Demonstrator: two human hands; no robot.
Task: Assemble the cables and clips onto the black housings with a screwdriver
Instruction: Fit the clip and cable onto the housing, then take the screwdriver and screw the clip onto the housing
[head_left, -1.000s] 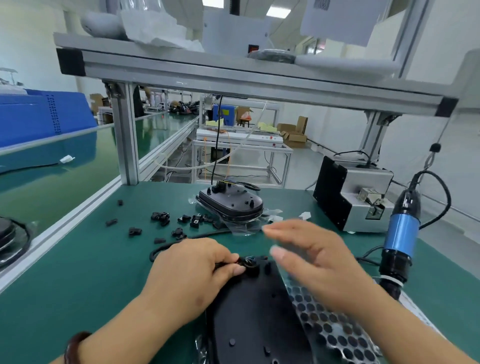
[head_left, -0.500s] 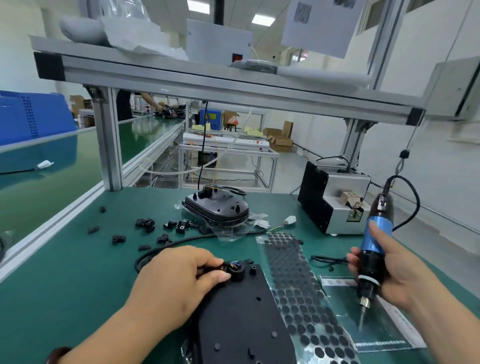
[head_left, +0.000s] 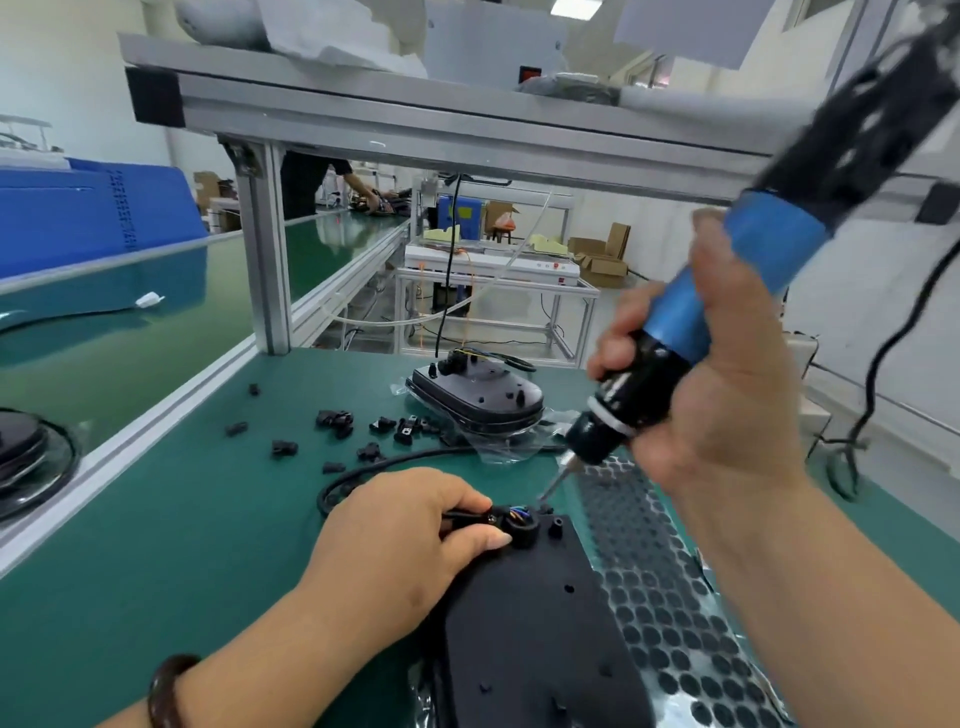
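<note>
A black housing (head_left: 530, 623) lies flat on the green mat in front of me. My left hand (head_left: 395, 540) pinches the black cable (head_left: 358, 470) and its clip (head_left: 522, 525) against the housing's far edge. My right hand (head_left: 717, 395) grips a blue and black electric screwdriver (head_left: 691, 332), tilted, with its bit tip touching down just right of the clip. A second black housing (head_left: 478, 397) with a cable fitted rests on clear plastic farther back. Several loose black clips (head_left: 335, 421) are scattered to its left.
A sheet of black adhesive dots (head_left: 660, 571) lies right of the near housing. An aluminium frame post (head_left: 267, 249) and shelf stand behind. A conveyor with a green belt (head_left: 104, 332) runs along the left. The screwdriver's cord (head_left: 883, 353) hangs at the right.
My right hand took the hanging screwdriver at the right and swung it in over the housing, bit now at the clip. My left hand kept holding the cable and clip.
</note>
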